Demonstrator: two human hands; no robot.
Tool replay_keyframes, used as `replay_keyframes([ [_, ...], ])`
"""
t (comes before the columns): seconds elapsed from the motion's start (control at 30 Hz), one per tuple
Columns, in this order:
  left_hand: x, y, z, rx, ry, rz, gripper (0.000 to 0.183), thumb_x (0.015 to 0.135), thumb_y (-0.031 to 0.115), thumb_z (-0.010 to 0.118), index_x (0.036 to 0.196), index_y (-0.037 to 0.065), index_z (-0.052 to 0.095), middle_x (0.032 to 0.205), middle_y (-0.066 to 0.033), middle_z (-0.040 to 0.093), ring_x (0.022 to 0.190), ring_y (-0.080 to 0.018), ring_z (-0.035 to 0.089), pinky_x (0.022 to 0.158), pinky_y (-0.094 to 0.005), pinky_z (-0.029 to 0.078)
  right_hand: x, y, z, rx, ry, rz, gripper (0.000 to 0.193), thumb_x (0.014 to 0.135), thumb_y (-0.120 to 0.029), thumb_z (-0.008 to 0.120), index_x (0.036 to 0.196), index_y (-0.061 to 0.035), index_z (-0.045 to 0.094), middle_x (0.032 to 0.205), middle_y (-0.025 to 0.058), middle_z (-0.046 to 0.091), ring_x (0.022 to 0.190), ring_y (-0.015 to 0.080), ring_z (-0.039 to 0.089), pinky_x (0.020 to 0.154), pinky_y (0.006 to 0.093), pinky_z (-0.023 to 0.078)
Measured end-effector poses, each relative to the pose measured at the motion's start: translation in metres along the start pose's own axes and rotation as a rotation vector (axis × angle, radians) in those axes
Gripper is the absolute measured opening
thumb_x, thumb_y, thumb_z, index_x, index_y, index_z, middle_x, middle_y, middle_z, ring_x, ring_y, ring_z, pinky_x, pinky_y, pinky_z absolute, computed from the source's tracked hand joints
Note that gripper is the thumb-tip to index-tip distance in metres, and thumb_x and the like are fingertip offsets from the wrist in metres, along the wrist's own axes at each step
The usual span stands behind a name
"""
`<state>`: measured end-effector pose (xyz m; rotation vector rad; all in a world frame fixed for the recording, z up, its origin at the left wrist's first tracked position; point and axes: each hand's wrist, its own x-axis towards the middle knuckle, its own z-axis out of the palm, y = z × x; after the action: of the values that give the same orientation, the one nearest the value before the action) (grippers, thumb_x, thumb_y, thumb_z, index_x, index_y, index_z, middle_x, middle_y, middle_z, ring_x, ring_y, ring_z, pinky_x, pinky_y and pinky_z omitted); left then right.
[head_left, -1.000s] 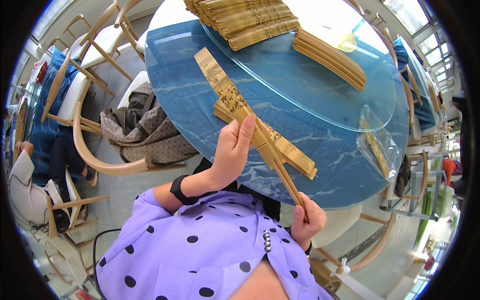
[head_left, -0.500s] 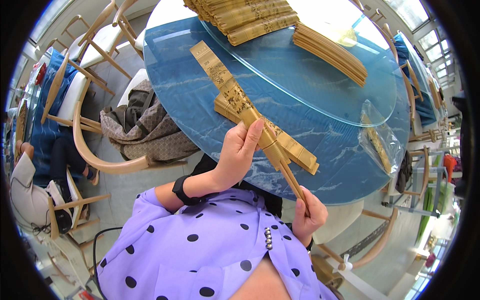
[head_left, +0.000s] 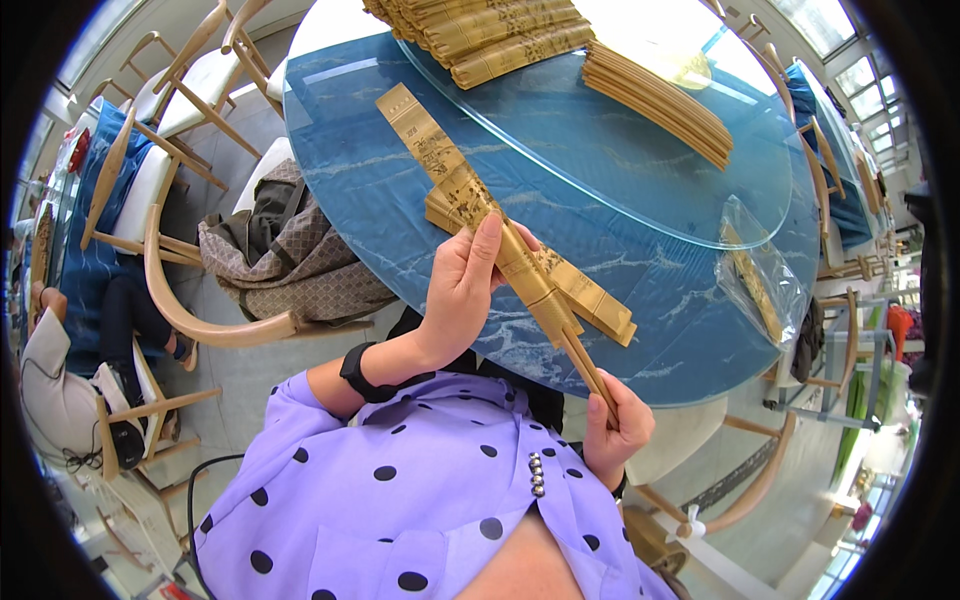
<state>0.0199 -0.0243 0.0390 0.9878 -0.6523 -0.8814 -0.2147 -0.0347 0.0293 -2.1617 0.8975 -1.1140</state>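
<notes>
My left hand is closed round the middle of a long gold paper sleeve with dark printed patterns, its thumb lying on top. A pair of brown chopsticks sticks out of the sleeve's near end. My right hand pinches the chopsticks close to their near tips. How far they reach inside the sleeve is hidden. Beneath the sleeve, crossing it at an angle, more gold sleeves lie on the blue tabletop.
On the glass turntable lie a large stack of gold sleeves and a row of brown chopsticks. A clear plastic bag with a gold piece rests to the right. A patterned bag sits on a chair at left.
My left hand has slid a little up and left along the sleeve, away from the chopsticks. My right hand keeps its pinch on them.
</notes>
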Motion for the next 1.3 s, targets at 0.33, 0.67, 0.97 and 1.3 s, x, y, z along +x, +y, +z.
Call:
replay_keyframes([
  [0.33,-0.005,0.000,0.004,-0.079,0.034,-0.063,0.047,0.112,0.040,0.039,0.099,0.003,0.066,0.081,0.0026,0.060,0.066,-0.0020,0.043,0.058,-0.0193,0.037,0.001,0.000,0.003,-0.024,0.006,-0.035,0.023,0.088,-0.010,0.076,0.106,0.0045,0.072,0.081,0.0155,0.072,0.065,0.0255,0.068,0.060,0.0311,0.051],
  [0.67,-0.001,-0.002,0.002,-0.028,0.054,-0.033,0.045,0.113,0.038,0.039,0.098,0.005,0.066,0.070,0.0072,0.049,0.055,0.0003,0.028,0.049,-0.0196,0.021,0.004,-0.002,0.009,-0.073,-0.023,-0.071,0.024,0.090,-0.011,0.075,0.108,0.0039,0.071,0.086,0.0161,0.074,0.065,0.0266,0.069,0.060,0.0323,0.053],
  [0.97,0.000,-0.001,-0.002,0.088,0.066,-0.033,0.046,0.113,0.037,0.039,0.095,0.003,0.066,0.072,0.0047,0.053,0.058,-0.0011,0.033,0.051,-0.0200,0.028,0.002,-0.001,0.012,-0.022,-0.016,-0.011,0.024,0.091,-0.011,0.074,0.108,0.0037,0.071,0.088,0.0165,0.074,0.068,0.0262,0.070,0.062,0.0318,0.054],
  [1.3,-0.005,-0.008,-0.002,0.078,-0.013,-0.040,0.045,0.112,0.038,0.040,0.095,0.005,0.066,0.076,0.0033,0.057,0.060,-0.0013,0.034,0.052,-0.0193,0.029,-0.001,0.001,0.009,-0.069,-0.027,0.000,0.025,0.090,-0.014,0.075,0.107,0.0046,0.070,0.085,0.0165,0.073,0.067,0.0266,0.070,0.062,0.0324,0.054],
])
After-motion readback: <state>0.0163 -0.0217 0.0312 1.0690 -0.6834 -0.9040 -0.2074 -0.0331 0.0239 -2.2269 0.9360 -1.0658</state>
